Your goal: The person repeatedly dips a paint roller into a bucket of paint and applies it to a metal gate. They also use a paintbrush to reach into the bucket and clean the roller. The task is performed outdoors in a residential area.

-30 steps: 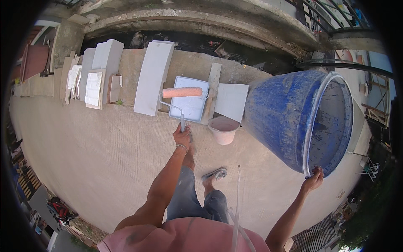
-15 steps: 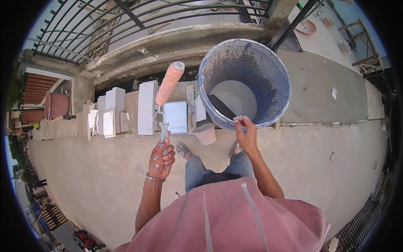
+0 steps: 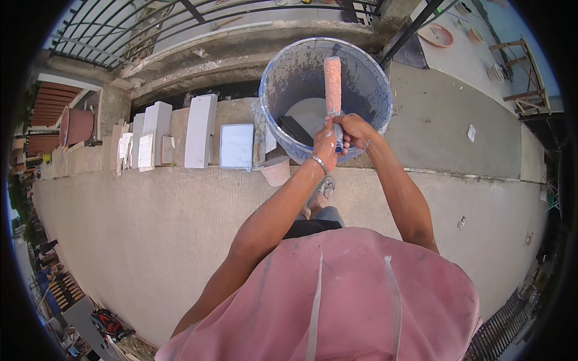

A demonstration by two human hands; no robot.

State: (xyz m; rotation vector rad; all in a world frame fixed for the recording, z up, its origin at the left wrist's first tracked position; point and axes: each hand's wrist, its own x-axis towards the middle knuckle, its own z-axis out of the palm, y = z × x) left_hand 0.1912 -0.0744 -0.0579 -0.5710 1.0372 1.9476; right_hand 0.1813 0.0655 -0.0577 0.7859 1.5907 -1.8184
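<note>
A paint roller (image 3: 333, 84) with a fuzzy salmon-pink sleeve points away from me over the large blue-rimmed bucket (image 3: 269, 123). My left hand (image 3: 326, 148) is wrapped round its speckled handle. From the other side, my right hand (image 3: 356, 130) closes on the roller where the handle meets the frame, and its fingers partly cover the grip. Both hands are above the bucket's near rim. Greyish liquid (image 3: 310, 110) lies at the bottom of the bucket. A dark flat bar (image 3: 295, 129) leans inside against the near left wall.
Left of the bucket stand a small pinkish pail (image 3: 276, 172), a pale blue-white square lid or tray (image 3: 236, 146) and white blocks (image 3: 200, 129). A low concrete ledge with a black metal railing (image 3: 198, 13) runs behind. A wooden frame (image 3: 525, 78) stands far right.
The roller has swung right from beside the bucket to over it, in my left hand. My right hand has left the rim and joined it on the roller. My view has shifted right.
</note>
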